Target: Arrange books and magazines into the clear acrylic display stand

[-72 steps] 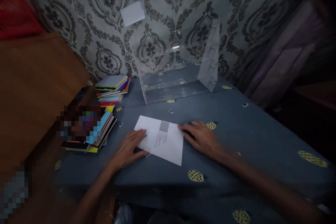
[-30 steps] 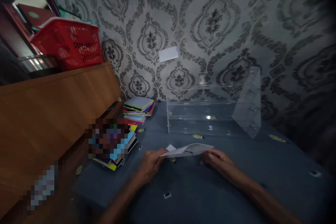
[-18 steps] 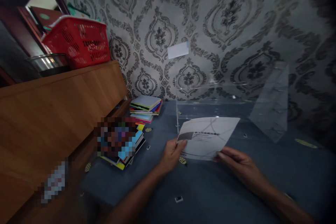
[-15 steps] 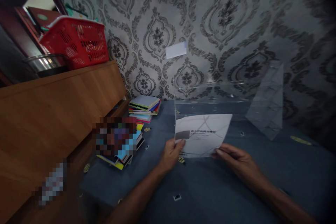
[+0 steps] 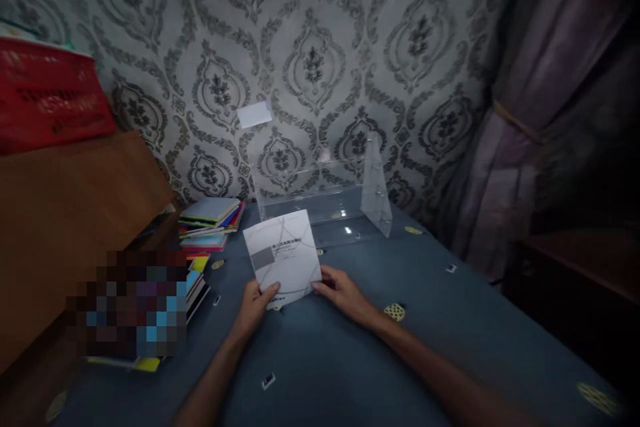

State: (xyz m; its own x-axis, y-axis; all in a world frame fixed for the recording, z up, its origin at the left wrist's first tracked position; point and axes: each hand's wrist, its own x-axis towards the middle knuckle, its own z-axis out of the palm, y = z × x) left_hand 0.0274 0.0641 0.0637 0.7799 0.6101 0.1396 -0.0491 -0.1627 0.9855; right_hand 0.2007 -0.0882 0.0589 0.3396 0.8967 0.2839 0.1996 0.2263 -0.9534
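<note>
Patterned wallpaper (image 5: 313,63) is seen behind the table (image 5: 325,380), which is covered with blue pineapple-print cloth (image 5: 435,267). A cabinet (image 5: 75,207) is positioned at the left, with a red basket (image 5: 50,97) placed on top; a tied curtain (image 5: 515,167) is hung at the right. Toward the rear, a clear rack (image 5: 377,187) is stood. A rear book stack (image 5: 211,213) and a partly pixelated front book stack (image 5: 196,297) are placed at the left. Printed paper (image 5: 287,260) is held tilted up before the rack. Its lower corners are pinched by the left hand (image 5: 256,307) and right hand (image 5: 345,290); each grip is closed to the paper's thickness, thumb in front.
</note>
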